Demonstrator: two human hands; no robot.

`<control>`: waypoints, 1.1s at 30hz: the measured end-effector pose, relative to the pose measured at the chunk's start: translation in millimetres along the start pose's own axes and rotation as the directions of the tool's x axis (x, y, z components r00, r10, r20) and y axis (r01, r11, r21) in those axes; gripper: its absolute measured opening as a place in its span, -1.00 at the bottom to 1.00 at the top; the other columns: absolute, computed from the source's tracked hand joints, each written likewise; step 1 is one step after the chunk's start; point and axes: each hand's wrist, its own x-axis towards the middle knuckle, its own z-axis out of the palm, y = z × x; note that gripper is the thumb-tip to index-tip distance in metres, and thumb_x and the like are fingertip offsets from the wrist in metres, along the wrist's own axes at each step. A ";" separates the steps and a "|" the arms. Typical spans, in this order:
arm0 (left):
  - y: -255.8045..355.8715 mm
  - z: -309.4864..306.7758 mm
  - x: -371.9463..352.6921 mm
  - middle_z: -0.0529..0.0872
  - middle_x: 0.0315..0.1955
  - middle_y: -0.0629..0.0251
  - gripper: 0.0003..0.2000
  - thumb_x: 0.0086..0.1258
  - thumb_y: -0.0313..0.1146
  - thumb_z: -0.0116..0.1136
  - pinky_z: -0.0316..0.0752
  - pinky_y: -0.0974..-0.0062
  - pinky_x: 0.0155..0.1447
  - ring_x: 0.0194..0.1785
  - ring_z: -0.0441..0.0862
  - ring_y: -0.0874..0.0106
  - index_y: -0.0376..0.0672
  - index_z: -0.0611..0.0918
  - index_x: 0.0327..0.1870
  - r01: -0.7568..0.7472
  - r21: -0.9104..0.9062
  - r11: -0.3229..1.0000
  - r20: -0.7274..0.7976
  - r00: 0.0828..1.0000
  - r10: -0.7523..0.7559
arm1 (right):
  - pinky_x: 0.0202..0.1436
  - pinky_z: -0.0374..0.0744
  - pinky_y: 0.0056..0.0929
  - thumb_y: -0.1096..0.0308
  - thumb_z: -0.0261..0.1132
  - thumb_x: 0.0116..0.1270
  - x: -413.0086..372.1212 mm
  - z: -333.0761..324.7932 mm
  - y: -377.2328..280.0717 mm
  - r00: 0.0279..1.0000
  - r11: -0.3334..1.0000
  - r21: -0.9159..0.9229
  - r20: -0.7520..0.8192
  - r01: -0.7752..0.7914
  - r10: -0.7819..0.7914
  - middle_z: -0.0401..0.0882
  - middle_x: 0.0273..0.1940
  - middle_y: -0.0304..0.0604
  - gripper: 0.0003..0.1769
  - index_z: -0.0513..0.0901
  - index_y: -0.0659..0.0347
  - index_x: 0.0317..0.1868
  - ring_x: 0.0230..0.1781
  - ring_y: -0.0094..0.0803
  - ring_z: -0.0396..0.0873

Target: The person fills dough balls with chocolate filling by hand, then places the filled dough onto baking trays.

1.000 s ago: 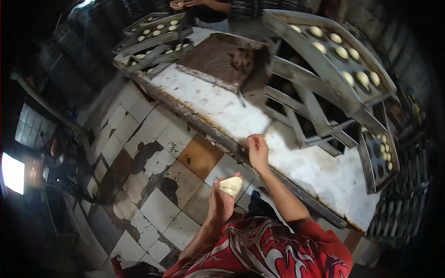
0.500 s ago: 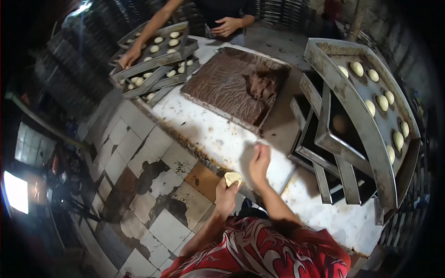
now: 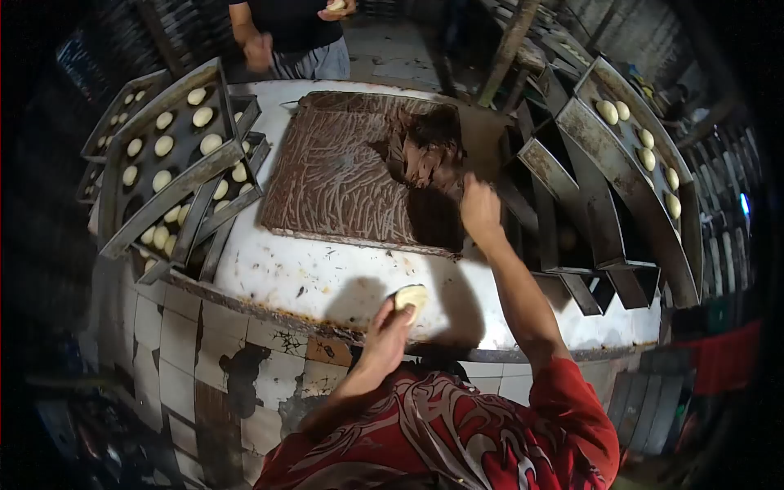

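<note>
A flattened piece of pale dough (image 3: 413, 299) rests in my left hand (image 3: 387, 336), whose fingers are closed around its lower edge, above the front of the white table. My right hand (image 3: 482, 207) is closed like a fist at the right edge of a slab of brown chocolate-like filling (image 3: 327, 180). Whatever it may hold is hidden. The slab lies in a shallow tray, its surface scored with wavy lines. Near my right hand, part of the filling is dug out, leaving a rough heap (image 3: 429, 155) and a dark hollow.
Stacked metal trays (image 3: 175, 192) with round dough balls (image 3: 163, 146) stand at the left. More tilted metal trays (image 3: 625, 184) are stacked at the right, the top one holding dough balls. Across the white table (image 3: 269, 273), a co-worker (image 3: 298, 37) holds a pale dough piece (image 3: 336, 6).
My right hand has moved forward from the table's front to the filling's right edge. My left hand still holds the dough, now over the table. The co-worker's arm has left the left trays.
</note>
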 end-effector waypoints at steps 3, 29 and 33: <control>27.2 -30.4 23.1 0.46 0.14 0.08 -0.65 0.42 -0.47 -0.09 0.27 0.32 0.34 0.24 0.37 0.26 -0.41 0.35 0.18 -0.095 -0.028 0.995 -0.062 0.994 0.093 | -0.28 0.50 0.07 0.43 0.05 0.28 -64.8 -6.4 -13.7 0.974 0.988 0.152 0.225 -0.027 -0.008 0.56 -0.42 0.26 -0.90 0.50 0.22 -0.27 -0.34 0.18 0.58; 53.2 59.1 139.4 0.55 0.05 0.15 -0.64 0.48 -0.29 -0.38 0.33 0.25 0.31 0.16 0.47 0.28 -0.26 0.43 0.09 -0.097 -0.304 0.948 0.126 0.982 0.141 | -0.58 0.29 -0.60 0.37 0.15 0.36 -30.0 -55.6 7.6 0.876 0.403 0.834 0.462 -0.376 -0.139 0.49 -0.54 -0.29 -0.84 0.57 0.31 -0.25 -0.64 -0.64 0.32; 54.2 50.8 120.8 0.56 0.05 0.16 -0.64 0.49 -0.27 -0.39 0.36 0.25 0.29 0.15 0.48 0.28 -0.26 0.43 0.09 -0.133 -0.328 0.935 0.136 0.973 0.186 | -0.31 0.51 -0.33 0.46 0.18 0.28 -40.7 -42.4 7.5 0.972 0.683 0.714 0.014 0.155 -0.235 0.59 -0.43 0.05 -0.90 0.58 0.29 -0.23 -0.44 -0.13 0.59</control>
